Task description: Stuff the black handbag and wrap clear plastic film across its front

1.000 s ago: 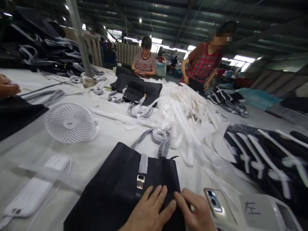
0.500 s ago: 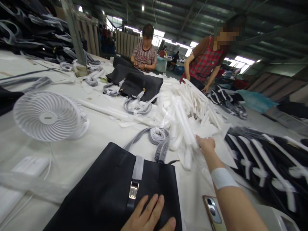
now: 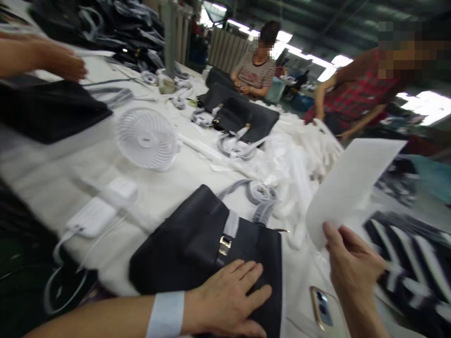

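A black handbag (image 3: 183,244) lies flat on the table with a gold buckle (image 3: 224,245) and a strip of white wrap on its strap. My left hand (image 3: 232,293) rests on the bag's front, fingers spread. Beyond the bag's top edge are its wrapped handle and a coiled strap (image 3: 261,191). In my right hand (image 3: 352,258) a white sheet (image 3: 355,183) is pinched at its lower end and raised above the table, right of the bag. The sheet looks thin and slightly curled.
A white fan (image 3: 148,138) and a power strip (image 3: 102,206) stand to the left. A phone (image 3: 322,307) lies at lower right. Wrapped black bags (image 3: 416,263) are stacked on the right. At far left is another person's hand (image 3: 59,61) over a black bag (image 3: 52,110).
My right hand has come up and back from the white pile with a white sheet. My left hand stays on the handbag. The view has swung right, and another person's hand appears at left.
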### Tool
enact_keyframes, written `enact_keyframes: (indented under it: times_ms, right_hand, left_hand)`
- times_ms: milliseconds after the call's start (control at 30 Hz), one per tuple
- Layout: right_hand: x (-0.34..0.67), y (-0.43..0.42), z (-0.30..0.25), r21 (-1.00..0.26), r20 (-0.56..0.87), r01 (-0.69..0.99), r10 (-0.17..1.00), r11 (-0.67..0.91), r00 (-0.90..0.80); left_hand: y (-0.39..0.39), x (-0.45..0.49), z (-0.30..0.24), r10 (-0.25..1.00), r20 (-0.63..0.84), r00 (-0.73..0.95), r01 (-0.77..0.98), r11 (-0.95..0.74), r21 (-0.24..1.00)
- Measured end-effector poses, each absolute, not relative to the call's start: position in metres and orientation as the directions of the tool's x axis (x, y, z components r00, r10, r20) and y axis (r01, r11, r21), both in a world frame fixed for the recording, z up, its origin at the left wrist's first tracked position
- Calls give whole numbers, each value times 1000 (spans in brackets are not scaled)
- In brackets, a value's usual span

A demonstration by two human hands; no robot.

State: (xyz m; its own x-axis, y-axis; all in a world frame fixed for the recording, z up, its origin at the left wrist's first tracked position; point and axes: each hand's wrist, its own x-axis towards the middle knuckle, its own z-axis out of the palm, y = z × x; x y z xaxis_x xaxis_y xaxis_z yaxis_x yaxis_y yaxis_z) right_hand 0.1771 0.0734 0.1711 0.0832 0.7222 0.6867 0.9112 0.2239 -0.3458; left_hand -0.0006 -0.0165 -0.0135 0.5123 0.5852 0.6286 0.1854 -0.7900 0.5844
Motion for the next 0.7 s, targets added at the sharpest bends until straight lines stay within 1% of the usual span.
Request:
enact_keyframes:
  times_ms: [33, 67, 100, 133, 167, 200, 267, 333, 367, 400, 433, 500, 567, 633, 700]
  right_hand:
    - [159, 59, 163, -171, 694, 951, 717, 259, -71]
    - [141, 47, 154, -3, 676, 944, 696, 330, -242]
    - [125, 38, 145, 138, 647, 899, 650, 415, -399]
    - [109, 31, 135, 239, 601, 827, 592, 509, -537]
    - [94, 26, 124, 294, 552, 744, 528, 600, -645]
    - [80, 21, 113, 311, 502, 657, 468, 687, -727]
    - [53, 14, 91, 271, 411, 490, 361, 828, -837]
    - [29, 11, 73, 207, 356, 362, 274, 909, -893]
    - [17, 12, 66, 171, 332, 318, 249, 932, -910]
    - [6, 14, 60, 129, 314, 297, 245, 946, -917]
    - [-4, 17, 55, 88, 305, 296, 257, 951, -917]
    - [-23, 30, 46, 45, 300, 315, 288, 948, -910]
    - [-37, 46, 35, 93, 287, 330, 292, 940, -912]
    - [-47, 61, 22, 149, 235, 305, 266, 941, -935]
    - [-49, 69, 11, 134, 206, 268, 238, 954, -949]
  left_hand:
    - [-17, -7, -9, 617, 617, 489, 99, -742, 664]
    - [-17, -13, -5, 669, 593, 449, 9, -667, 745]
    - [-18, -20, -3, 729, 561, 392, -86, -578, 811]
    - [-19, -27, 0, 789, 523, 323, -188, -489, 852]
    - [-20, -34, 2, 843, 479, 246, -287, -409, 866]
    - [-22, -42, 3, 889, 427, 164, -371, -346, 862]
    - [-27, -58, 5, 960, 280, -3, -490, -246, 837]
    - [-30, -78, 2, 989, 78, -128, -591, -139, 795]
    - [-30, -91, -1, 987, -7, -163, -636, -100, 765]
    - [-30, -106, -6, 980, -58, -192, -665, -86, 742]
    - [-30, -122, -12, 973, -74, -219, -663, -93, 743]
    - [-29, -156, -26, 955, -58, -290, -569, -124, 813]
    - [-26, -188, -41, 942, -25, -334, -426, -128, 896]
    - [-22, -211, -54, 953, 31, -301, -324, -133, 936]
    - [-16, -225, -62, 967, 95, -237, -250, -155, 956]
